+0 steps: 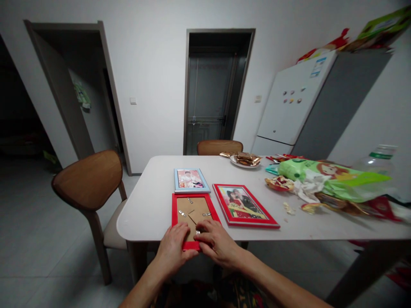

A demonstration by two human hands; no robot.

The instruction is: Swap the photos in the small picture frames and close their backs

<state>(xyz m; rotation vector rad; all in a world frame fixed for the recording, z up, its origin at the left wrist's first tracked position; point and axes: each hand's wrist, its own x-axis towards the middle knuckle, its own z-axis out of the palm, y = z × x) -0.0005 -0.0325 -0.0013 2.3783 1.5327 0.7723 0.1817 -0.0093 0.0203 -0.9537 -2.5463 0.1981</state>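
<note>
- My left grip (173, 243) is grasping the near-left corner of the face-down red frame (196, 206), which lies on the white surface (141, 214) directly under both grips.
- My right grip (220, 244) has its fingertips at the near metal fastener (198, 232); I cannot tell whether they pinch it or only press.
- Done, as I judge it: the brown backing board (199, 220) sits within the red border.
- Left, I judge: work on the fasteners. Three more show just beyond my fingers; I can't make out which are turned, so closing or opening is unclear to me.
- Beyond my left grip lies the blue frame (190, 179), and right of my right grip the face-up red frame (245, 207), both showing pictures.
</note>
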